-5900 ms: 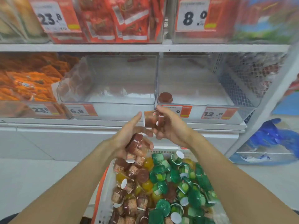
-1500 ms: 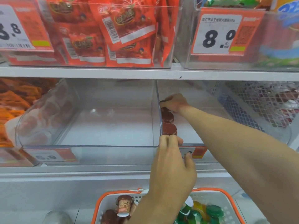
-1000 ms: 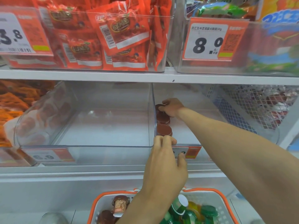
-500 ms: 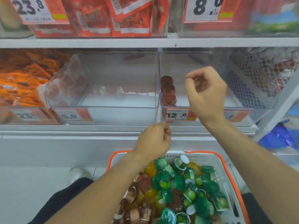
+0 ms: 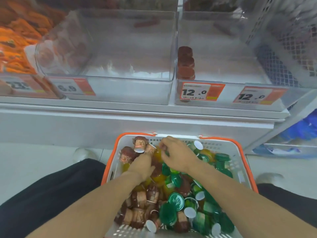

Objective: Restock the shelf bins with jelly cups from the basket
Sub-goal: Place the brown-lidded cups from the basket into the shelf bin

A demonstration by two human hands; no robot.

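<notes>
Both hands in basket (image 5: 109, 169): left hand (image 5: 141, 164) buried in cups (image 5: 175, 201), fingers hidden; right hand (image 5: 176, 155) fingers curled, maybe pinching one.

Even, bright overhead light w/ soft shadows; glare on clear bins (image 5: 109, 48); motion blur throughout; wide-angle bowing at edges.

Orange-rimmed white basket (image 5: 239, 152), lower centre, heaped with brown, green and yellow jelly cups (image 5: 173, 201); three brown cups (image 5: 186, 66), apparently upright, line the right clear bin (image 5: 223, 69).

Shop aisle, price tags (image 5: 195, 92), shelf bins (image 5: 120, 90)
</notes>
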